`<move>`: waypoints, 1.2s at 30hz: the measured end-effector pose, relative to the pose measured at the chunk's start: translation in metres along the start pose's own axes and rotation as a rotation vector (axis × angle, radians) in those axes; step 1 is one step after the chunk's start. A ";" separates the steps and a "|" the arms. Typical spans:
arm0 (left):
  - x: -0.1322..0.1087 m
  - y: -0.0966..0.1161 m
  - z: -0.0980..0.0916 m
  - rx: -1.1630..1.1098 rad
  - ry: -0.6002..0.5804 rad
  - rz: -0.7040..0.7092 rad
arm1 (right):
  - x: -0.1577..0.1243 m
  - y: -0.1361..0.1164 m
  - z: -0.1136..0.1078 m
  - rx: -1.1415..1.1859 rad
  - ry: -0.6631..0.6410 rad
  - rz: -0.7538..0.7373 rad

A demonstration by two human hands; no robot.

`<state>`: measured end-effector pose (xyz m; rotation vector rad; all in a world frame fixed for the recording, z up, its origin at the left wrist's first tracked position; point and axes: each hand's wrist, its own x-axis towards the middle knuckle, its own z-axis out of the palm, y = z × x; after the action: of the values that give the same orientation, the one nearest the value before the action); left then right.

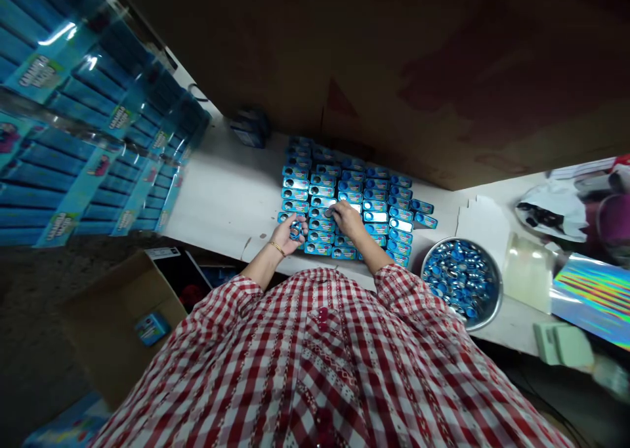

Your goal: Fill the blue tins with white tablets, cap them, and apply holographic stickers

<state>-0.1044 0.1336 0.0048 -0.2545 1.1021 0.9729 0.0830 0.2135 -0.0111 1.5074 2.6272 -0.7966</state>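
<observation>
1. Left hand [291,230]: palm up, fingers curled round a few small, round, shiny blue-and-silver pieces [296,230]. Held at the near left edge of the array.
2. Right hand [349,220]: palm down over the array, fingertips drawn together at the round spot on the left end of one pack. Whether a piece is pinched there: too small to tell. The two hands are apart from each other.
3. Array: flat, rectangular, glossy blue printed packs [321,225], laid in close columns on a white table [221,192]. Two packs at the far right stand out from the main block.
4. Supply: round silver metal bowl [499,297] to the right of the array, well filled with blue-and-silver pieces like those in the left palm.
5. Progress (judgement): work appears to be under way, one pack at a time. Several left-hand packs show a dark round spot at one end; cannot tell which spots carry a piece and which are bare, so no count of finished packs. Judging by the bowl, plenty of pieces remain.
6. Surroundings: clear-wrapped stacks of blue cartons [88,140] at left; open brown cardboard box [108,317] below them, one blue packet [151,328] inside; large brown cardboard panel [369,54] behind the array.
</observation>
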 end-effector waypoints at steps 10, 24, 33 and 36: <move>-0.003 0.001 -0.006 0.022 0.020 0.023 | 0.016 -0.006 -0.009 -0.201 -0.122 -0.211; -0.006 -0.002 0.000 0.016 -0.027 -0.004 | -0.016 0.034 -0.021 1.062 0.175 0.515; -0.008 -0.006 0.011 -0.012 -0.090 -0.018 | 0.040 0.006 -0.036 -0.140 -0.164 0.432; -0.010 -0.006 0.014 -0.018 -0.127 -0.006 | 0.061 0.003 -0.038 -0.191 -0.265 0.443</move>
<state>-0.0915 0.1336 0.0181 -0.2077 0.9765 0.9803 0.0620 0.2800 0.0056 1.6993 2.0117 -0.6310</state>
